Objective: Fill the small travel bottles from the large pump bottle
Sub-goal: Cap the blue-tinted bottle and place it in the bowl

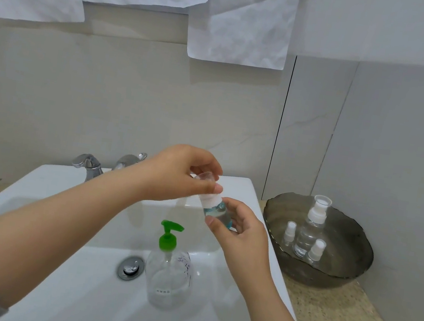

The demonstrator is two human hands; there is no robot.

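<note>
**Item:** small travel bottle [218, 214], held tilted above the sink [63, 193], between both hands.

**Grip:** right hand [242, 228] pinches the lower body with thumb and fingertips. Left hand [178, 174] is curled round the clear cap at the top.

**Risks:** a fingertip hold on smooth plastic looks insecure, and a hard twist at the cap could drop the bottle into the basin. While it is tilted, a loose collar could let liquid run out. Whether the cap is going on or coming off cannot be told.

**Appearance:** clear body, part-filled with blue liquid, white ribbed collar, transparent overcap.

**Related:** large pump bottle [169, 272], green pump, apparently near empty, stands in the basin beside the drain.
</note>
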